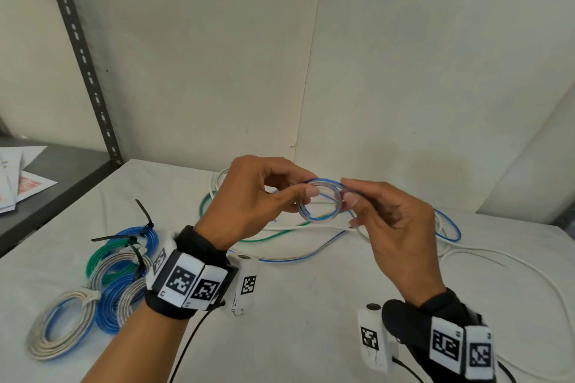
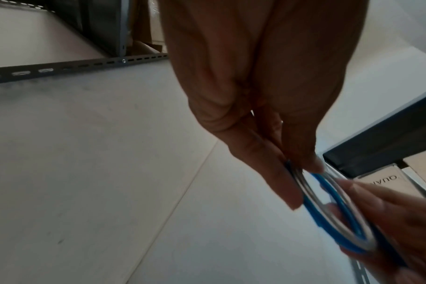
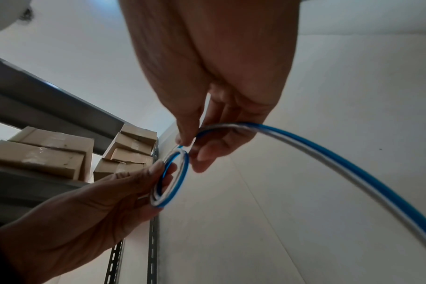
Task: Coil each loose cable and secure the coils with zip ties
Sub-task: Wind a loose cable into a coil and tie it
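1. Two hands up over the white table (image 1: 280, 336) in the head view. Left hand (image 1: 249, 199) pinches the left side of a small blue-and-clear cable coil (image 1: 320, 200) between thumb and fingers. Right hand (image 1: 389, 227) pinches the coil's right side. The coil is held in the air between both hands, above the table. The rest of that cable trails down to the right into a loose pile with a green cable (image 1: 249, 239) and a white cable (image 1: 513, 264) on the table.
2. Same view, table left: finished coils (image 1: 102, 283) in blue, green and grey lie bunched together, touching, cinched with black zip ties (image 1: 137, 239). One grey-blue coil (image 1: 62, 326) sits nearest the front edge. Slotted grey shelf post (image 1: 84, 59) at left, papers (image 1: 18, 177) on the shelf beside it.
3. Left wrist view: left hand (image 2: 255, 96) has fingertips closed on the coil (image 2: 333, 207); the right hand's fingers (image 2: 389, 211) grip its far side. Blurred.
4. Right wrist view: right hand (image 3: 219, 86) pinches the coil (image 3: 173, 178) at its top, and the free cable run arcs off to the right. The left hand (image 3: 97, 211) holds the coil's lower left. Cardboard boxes (image 3: 49, 153) on shelving behind.
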